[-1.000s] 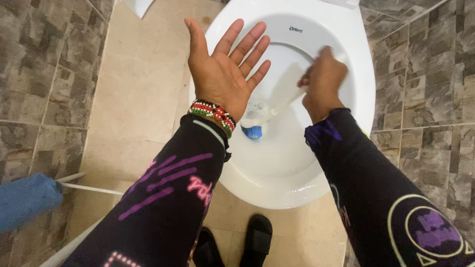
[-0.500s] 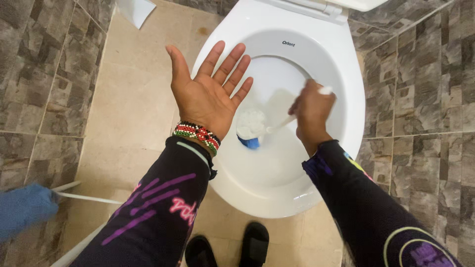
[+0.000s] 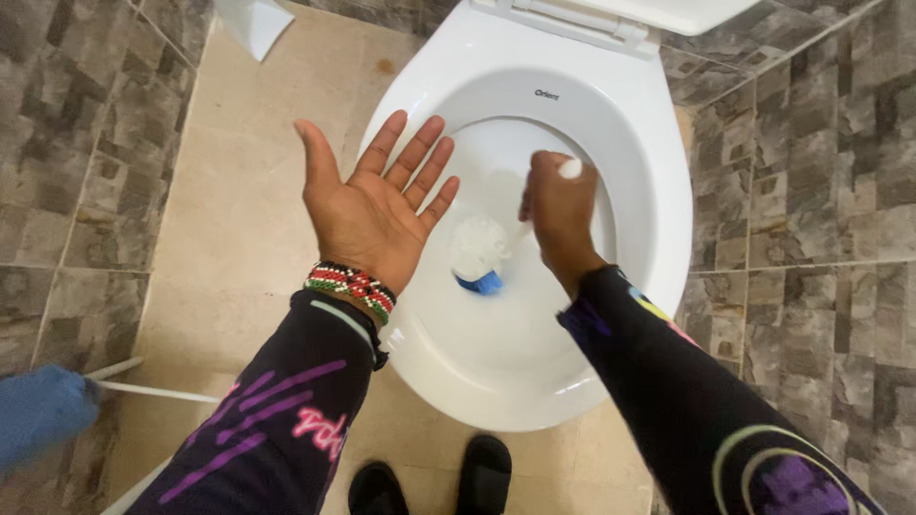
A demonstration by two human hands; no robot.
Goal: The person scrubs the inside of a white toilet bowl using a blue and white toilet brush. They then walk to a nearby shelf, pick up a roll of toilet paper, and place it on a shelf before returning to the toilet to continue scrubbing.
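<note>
Down inside the toilet bowl (image 3: pixel 611 315), the right hand (image 3: pixel 558 215) is clenching the brush (image 3: pixel 480 253) handle; the left hand (image 3: pixel 367 215) is hovering released, palm up. Better scrubbing: I'd be angling bristles under the rim, gently

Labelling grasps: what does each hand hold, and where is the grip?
Right hand: toilet brush, grip near the handle's top end. Left hand: open, holding nothing.

A small dark printed label (image 3: pixel 547 94) sits on the white toilet bowl's (image 3: pixel 658 238) far rim, below the hinge.
</note>
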